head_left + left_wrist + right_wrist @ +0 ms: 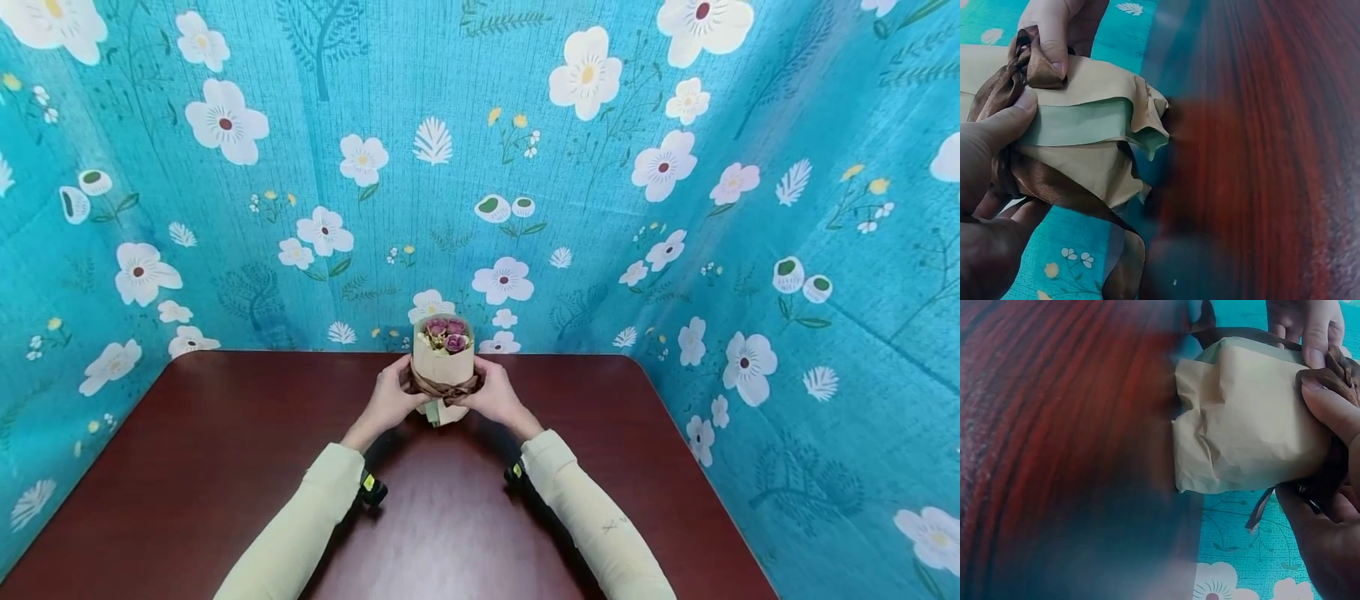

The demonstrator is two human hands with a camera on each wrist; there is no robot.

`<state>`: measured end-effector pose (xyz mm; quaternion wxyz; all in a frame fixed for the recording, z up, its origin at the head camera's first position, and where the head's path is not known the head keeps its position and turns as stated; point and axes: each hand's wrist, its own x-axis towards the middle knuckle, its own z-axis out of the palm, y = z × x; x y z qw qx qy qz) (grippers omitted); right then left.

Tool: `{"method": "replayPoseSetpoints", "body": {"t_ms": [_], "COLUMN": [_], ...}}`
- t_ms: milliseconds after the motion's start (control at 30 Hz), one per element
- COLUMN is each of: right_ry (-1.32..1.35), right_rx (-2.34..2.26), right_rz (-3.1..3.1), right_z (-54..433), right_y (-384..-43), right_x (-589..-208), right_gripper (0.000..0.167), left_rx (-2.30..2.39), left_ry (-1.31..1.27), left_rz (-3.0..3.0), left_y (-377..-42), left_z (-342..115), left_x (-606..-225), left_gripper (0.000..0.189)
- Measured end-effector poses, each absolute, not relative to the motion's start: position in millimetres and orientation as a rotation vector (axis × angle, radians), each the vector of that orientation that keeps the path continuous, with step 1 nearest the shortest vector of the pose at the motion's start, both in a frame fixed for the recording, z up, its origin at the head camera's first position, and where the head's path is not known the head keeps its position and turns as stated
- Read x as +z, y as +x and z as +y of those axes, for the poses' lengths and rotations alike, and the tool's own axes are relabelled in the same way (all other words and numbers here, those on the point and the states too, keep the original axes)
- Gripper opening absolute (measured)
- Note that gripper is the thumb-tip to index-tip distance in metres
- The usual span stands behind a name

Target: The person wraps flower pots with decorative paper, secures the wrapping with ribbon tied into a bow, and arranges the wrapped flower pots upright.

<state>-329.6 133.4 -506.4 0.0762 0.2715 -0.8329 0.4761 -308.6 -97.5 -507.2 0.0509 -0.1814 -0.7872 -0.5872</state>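
A small bouquet (443,358) of purple roses stands upright in cream paper, tied with a brown ribbon (1063,187). From its left side my left hand (394,390) grips it at the ribbon, thumb in front and fingers round the side. My right hand (495,392) holds the opposite side at the same height. In the left wrist view, a pale green layer (1079,122) shows between the folds of the cream paper, and a ribbon tail hangs down. The right wrist view shows the crumpled lower end of the wrapping (1254,425), with my right thumb (1329,403) pressing near the bow.
The bouquet is over the far part of a dark red-brown wooden table (225,467). Behind the table and along both sides hangs a turquoise cloth (450,192) with white flowers. Dark wrist straps with cameras (371,488) sit under the sleeves.
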Motion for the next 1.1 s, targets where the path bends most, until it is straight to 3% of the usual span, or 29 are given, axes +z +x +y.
{"method": "replayPoseSetpoints", "body": {"t_ms": [333, 533, 933, 1100], "right_ry": [0.764, 0.754, 0.769, 0.779], "right_rx": [1.356, 1.277, 1.258, 1.216], "right_rz": [-2.604, -2.642, -2.652, -2.673], "right_z": [137, 138, 140, 142], "right_y": [-327, -327, -320, -323], "right_x": [-517, -518, -513, -514], "right_gripper": [0.07, 0.063, 0.048, 0.059], "left_rx": [-1.816, -1.793, -1.807, -1.716], "left_ry": [-0.571, -0.575, -0.538, -0.567], "left_rz": [-2.431, -2.442, -2.409, -2.448], "left_y": [-304, -302, -296, -299], "left_z": [-95, -92, -88, -90], "left_x": [-516, -519, -525, -523], "left_gripper": [0.056, 0.049, 0.055, 0.051]}}
